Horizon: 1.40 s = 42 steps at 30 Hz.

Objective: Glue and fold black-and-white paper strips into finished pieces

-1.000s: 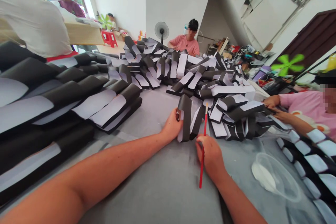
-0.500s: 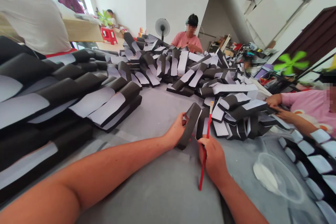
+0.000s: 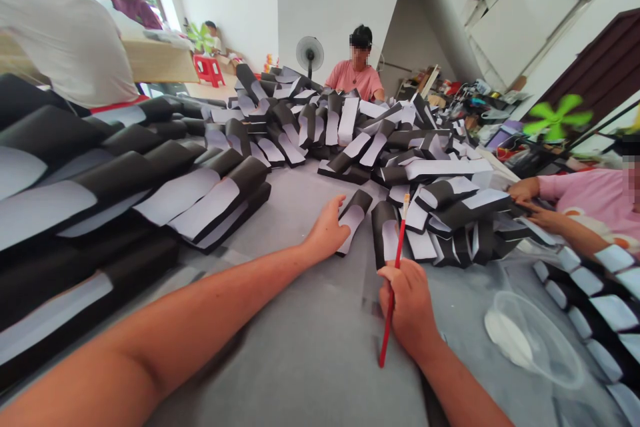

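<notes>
a single head-worn camera looks forward and down from just behind the near edge of the grey-covered bench (image 3: 280,360), close above the left hand (image 3: 327,230) and right hand (image 3: 407,303), its wide view reaching the far wall (image 3: 330,7).

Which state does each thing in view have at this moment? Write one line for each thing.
Left hand: open, beside the strip
Right hand: closed around the brush
Red-handled brush: held, tilted, upper end raised
Black-and-white strip: bent, lying on the grey mat
Clear plastic dish: holds white paste
Pedestal fan: upright; running cannot be told
</notes>
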{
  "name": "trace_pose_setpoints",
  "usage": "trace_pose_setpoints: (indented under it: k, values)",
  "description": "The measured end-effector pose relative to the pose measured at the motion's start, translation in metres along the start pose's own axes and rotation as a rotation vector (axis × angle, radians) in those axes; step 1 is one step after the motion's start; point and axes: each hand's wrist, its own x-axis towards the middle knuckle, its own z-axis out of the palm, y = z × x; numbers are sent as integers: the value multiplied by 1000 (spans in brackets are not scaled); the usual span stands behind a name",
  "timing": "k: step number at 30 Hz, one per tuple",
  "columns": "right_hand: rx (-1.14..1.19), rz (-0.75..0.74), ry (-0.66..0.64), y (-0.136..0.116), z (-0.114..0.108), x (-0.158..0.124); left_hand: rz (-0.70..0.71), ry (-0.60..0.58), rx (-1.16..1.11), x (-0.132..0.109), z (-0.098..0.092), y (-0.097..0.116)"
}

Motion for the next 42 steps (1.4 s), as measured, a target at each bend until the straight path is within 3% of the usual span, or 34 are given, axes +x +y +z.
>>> trace_pose_setpoints:
  k: [6, 10, 17, 42]
  values:
    - [-40, -1, -3, 1, 1, -1, 342, 83, 232, -14, -1, 15]
    - [-76, 11, 6, 1, 1, -1, 580, -65, 386, -24, -6, 27]
    - [-113, 20, -5, -1, 0, 0, 723, -227, 601, -32, 0, 30]
    - [-41, 62, 80, 3, 1, -3, 681, -394, 658, -33, 0, 25]
